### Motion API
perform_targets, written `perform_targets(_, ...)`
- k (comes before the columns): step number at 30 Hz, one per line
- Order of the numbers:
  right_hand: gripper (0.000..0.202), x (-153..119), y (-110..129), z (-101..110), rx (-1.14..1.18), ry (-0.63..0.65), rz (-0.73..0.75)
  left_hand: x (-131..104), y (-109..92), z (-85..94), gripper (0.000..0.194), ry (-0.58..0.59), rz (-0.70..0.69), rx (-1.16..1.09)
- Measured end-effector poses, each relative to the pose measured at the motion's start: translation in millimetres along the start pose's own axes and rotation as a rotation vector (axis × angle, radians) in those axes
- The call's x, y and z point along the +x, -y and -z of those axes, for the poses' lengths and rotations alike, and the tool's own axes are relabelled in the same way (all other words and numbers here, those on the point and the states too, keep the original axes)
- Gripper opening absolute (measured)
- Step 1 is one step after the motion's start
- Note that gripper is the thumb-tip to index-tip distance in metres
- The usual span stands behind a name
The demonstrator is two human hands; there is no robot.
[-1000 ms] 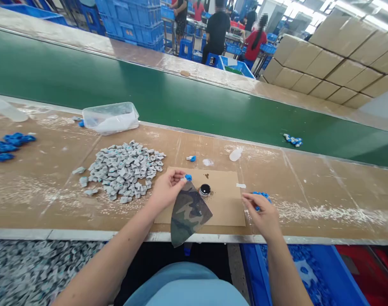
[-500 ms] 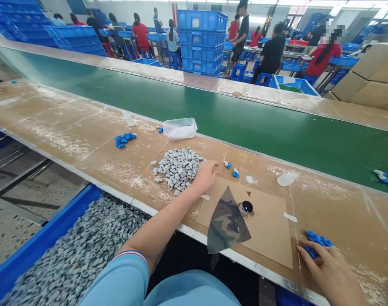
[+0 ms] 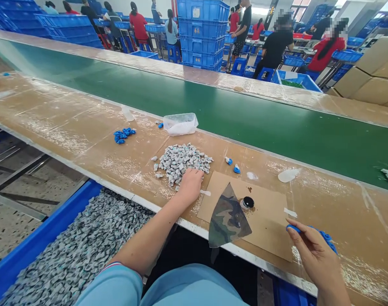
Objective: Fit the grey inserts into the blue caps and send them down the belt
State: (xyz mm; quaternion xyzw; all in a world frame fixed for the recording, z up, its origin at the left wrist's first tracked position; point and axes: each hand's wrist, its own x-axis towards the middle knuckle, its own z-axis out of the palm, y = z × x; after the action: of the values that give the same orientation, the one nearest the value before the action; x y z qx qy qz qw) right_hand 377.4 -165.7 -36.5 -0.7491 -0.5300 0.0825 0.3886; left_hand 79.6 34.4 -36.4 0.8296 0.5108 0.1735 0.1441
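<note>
At the near right edge of a heap of small grey plastic-looking pieces (image 3: 181, 159) rests my left hand (image 3: 190, 185). Its fingers are curled together, and whatever they grip is hidden. My right hand (image 3: 315, 250) pinches a small blue piece (image 3: 292, 228) between thumb and fingers, over the table right of the cardboard sheet (image 3: 270, 229). More blue pieces (image 3: 328, 240) lie partly hidden behind that hand. Between my hands, a camouflage cloth piece (image 3: 229, 219) overhangs the table edge. A small jar with a black top (image 3: 247, 203) stands on the cardboard.
Beyond the table runs a green conveyor belt (image 3: 245, 110). A clear plastic tub (image 3: 180, 125) and a blue cluster (image 3: 124, 135) lie farther back. Below left is a blue crate (image 3: 88, 195) full of grey pieces. People sit among stacked blue crates (image 3: 202, 34) behind.
My left hand has moved left and nearer, from the heap's right side to its front, its fingers curling in. My right hand has lifted a blue piece leftward from the cluster.
</note>
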Motion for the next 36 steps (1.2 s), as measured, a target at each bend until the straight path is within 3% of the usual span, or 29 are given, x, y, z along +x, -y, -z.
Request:
perform_targets(3, 0.027, 2, 16, -7, 0.198, 0.026, -0.047, -1, -5, 1.1, 0.023, -0.072, -0.006, -0.177)
perform_targets(6, 0.024, 5, 29, -19, 0.374, 0.052, -0.074, -10, -13, 0.1, 0.016, -0.079, 0.013, -0.497)
perform_targets(8, 0.024, 8, 36, -27, 0.381, 0.073, -0.048, -20, -22, -3.4, 0.01, -0.017, 0.07, -0.758)
perform_targets(11, 0.02, 13, 45, -37, 0.224, 0.087, 0.045, -35, -39, -10.7, 0.017, 0.11, 0.192, -1.135)
perform_targets(14, 0.017, 19, 52, -43, 0.092, 0.084, 0.154, -45, -54, -16.5, 0.024, 0.227, 0.325, -1.359)
perform_targets(18, 0.018, 25, 56, -48, 0.035, 0.097, 0.255, -48, -64, -20.6, 0.032, 0.274, 0.439, -1.481)
perform_targets(27, 0.018, 28, 55, -48, 0.008, 0.102, 0.304, -50, -66, -29.8, 0.04, 0.387, 0.484, -1.632)
perform_targets(31, 0.019, 27, 53, -49, 0.046, 0.093, 0.224, -50, -65, -34.0, 0.037, 0.318, 0.493, -1.605)
perform_targets(36, 0.027, 27, 47, -55, 0.201, 0.076, -0.021, -51, -72, -36.6, 0.035, 0.335, 0.504, -1.585)
